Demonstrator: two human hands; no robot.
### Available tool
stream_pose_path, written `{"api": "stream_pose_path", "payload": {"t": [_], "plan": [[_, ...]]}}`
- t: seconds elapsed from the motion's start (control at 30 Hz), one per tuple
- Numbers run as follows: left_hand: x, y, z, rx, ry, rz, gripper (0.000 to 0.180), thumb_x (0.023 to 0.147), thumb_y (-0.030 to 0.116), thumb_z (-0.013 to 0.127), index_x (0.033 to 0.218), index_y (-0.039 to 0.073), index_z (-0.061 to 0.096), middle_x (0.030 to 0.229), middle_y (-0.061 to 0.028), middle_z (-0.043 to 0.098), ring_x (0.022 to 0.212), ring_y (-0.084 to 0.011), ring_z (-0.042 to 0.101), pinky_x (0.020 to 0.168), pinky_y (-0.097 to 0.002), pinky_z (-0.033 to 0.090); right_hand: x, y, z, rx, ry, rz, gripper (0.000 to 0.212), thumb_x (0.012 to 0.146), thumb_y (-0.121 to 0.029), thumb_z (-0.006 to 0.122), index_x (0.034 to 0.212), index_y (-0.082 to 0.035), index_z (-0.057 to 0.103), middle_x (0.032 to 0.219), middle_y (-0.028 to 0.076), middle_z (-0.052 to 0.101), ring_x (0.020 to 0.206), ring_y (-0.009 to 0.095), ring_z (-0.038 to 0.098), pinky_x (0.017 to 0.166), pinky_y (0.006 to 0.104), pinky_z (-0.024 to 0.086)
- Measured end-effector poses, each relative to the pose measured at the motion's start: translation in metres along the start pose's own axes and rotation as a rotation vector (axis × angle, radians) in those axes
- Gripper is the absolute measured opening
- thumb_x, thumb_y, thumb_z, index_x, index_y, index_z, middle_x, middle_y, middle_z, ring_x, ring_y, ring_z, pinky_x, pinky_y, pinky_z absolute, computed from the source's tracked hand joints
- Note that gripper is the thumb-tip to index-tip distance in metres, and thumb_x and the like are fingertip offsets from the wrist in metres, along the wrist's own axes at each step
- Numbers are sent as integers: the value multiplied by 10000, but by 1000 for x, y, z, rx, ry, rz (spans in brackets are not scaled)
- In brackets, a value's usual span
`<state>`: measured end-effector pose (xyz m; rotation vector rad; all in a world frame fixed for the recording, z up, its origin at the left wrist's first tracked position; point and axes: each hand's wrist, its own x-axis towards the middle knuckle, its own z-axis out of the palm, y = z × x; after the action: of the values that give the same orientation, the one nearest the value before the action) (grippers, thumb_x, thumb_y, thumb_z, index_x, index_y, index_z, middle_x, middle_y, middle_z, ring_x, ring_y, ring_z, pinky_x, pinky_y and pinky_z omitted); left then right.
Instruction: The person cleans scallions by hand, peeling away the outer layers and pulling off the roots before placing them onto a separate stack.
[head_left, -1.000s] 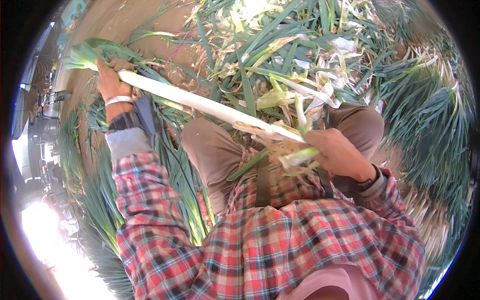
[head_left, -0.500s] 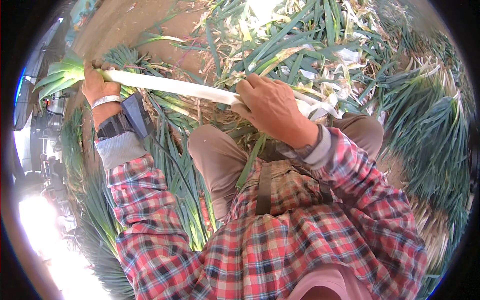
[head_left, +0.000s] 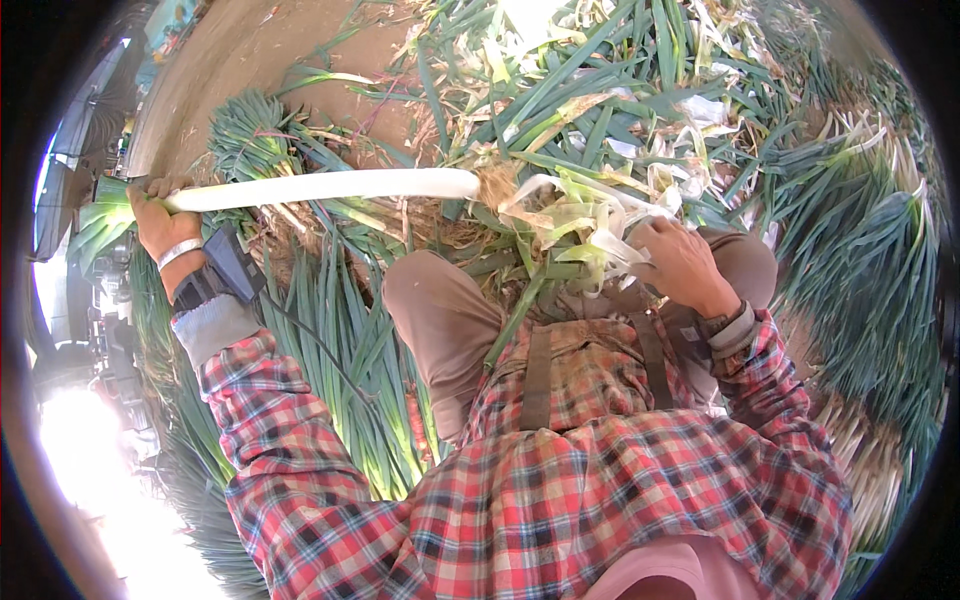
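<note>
My left hand (head_left: 165,225) is wrapped round a long leek (head_left: 340,186) where its white shaft meets the green leaves, out at the far left. The shaft stretches across to the right and ends in a tuft of brown roots (head_left: 494,187). Beside the roots hang pale, torn outer leek leaves (head_left: 590,215). My right hand (head_left: 685,268), above my right knee, is closed on the ends of these leaves; its fingertips are partly hidden by them.
A heap of leek trimmings (head_left: 600,90) covers the ground ahead. Piled leeks (head_left: 860,250) lie on the right. More green leeks (head_left: 340,340) lie by my left knee, and a bundle (head_left: 255,135) sits beyond the held shaft. A cable runs from my left wrist device (head_left: 232,265).
My right hand has left the white shaft and swung right and nearer, drawing pale leaves along. The root end now shows. My left hand has shifted slightly left and nearer with the leek.
</note>
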<state>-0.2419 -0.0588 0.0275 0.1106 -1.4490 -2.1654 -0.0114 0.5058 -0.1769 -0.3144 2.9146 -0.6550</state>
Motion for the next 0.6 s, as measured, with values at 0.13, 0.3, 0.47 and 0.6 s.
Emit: {"api": "stream_pose_path", "payload": {"t": [0.13, 0.3, 0.47, 0.6], "plan": [[-28, -5, 33, -46, -211, 79, 382, 979, 437, 484, 772, 122, 424, 569, 44, 302, 488, -98, 346, 492, -256, 349, 44, -63, -38, 417, 376, -289, 393, 851, -236, 650, 1185, -55, 549, 1114, 181, 597, 1021, 364, 567, 867, 437, 438], [-73, 15, 70, -719, -587, -250, 404, 931, 471, 550, 802, 98, 462, 568, 35, 336, 487, -94, 368, 515, -266, 373, 64, -105, -39, 1051, -66, -284, 322, 868, -213, 650, 1117, -20, 581, 993, 177, 633, 903, 370, 598, 776, 422, 464], [-105, 23, 54, -5, -117, 12, 365, 909, 438, 599, 915, 85, 510, 645, 10, 432, 534, -116, 422, 569, -281, 434, 57, -114, -6, 623, 427, -421, 273, 845, -181, 686, 1054, -31, 597, 857, 128, 610, 730, 289, 594, 646, 370, 456], [-105, 22, -3, -148, -276, -90, 312, 923, 409, 594, 866, 121, 490, 600, 39, 385, 535, -88, 398, 555, -268, 434, 53, -120, 16, 473, 479, -422, 228, 828, -174, 684, 1013, -56, 620, 854, 95, 596, 769, 267, 591, 660, 372, 457]]}}
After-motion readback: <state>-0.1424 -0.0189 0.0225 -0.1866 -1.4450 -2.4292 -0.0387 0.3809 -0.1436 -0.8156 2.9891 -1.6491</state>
